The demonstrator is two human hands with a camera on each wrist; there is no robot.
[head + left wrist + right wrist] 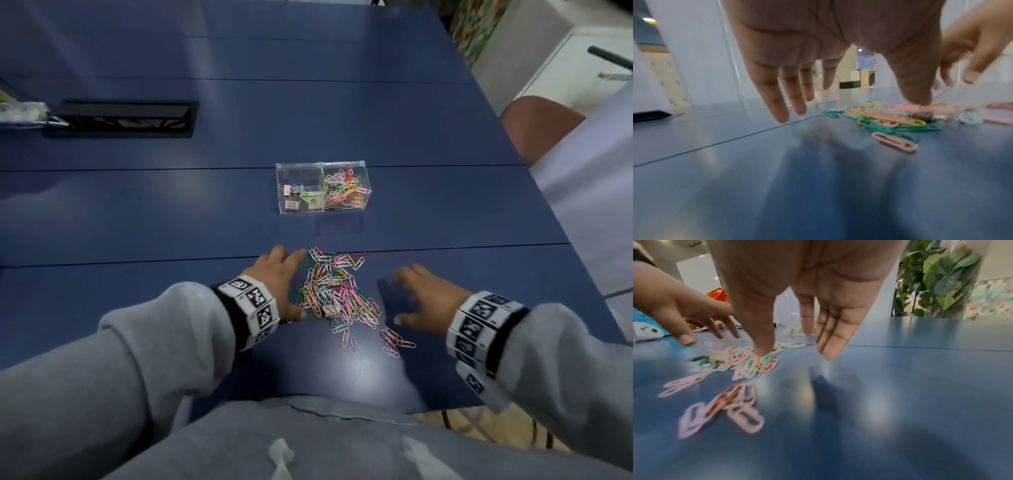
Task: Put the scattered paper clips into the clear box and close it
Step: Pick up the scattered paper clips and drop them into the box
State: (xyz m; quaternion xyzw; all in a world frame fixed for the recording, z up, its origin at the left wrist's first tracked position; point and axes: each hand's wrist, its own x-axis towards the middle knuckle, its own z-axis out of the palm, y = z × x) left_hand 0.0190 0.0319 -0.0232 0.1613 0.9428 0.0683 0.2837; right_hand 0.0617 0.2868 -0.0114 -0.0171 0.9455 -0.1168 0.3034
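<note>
A heap of coloured paper clips (337, 291) lies on the blue table (171, 222), with a small stray cluster (395, 341) to its right. A pink binder clip (330, 310) sits in the heap. Beyond it stands the clear two-part box (322, 186); its right part holds paper clips, its left part a few binder clips. My left hand (279, 279) rests at the heap's left edge, fingers straight, thumb (916, 91) touching the clips (890, 116). My right hand (424, 294) hovers right of the heap, fingers spread and empty, above the clips (748, 365).
A black cable tray (126, 116) is set into the table at the far left, with clear packaging (20, 111) beside it. A brown chair (537, 126) stands past the right edge. The near table edge runs just before my body.
</note>
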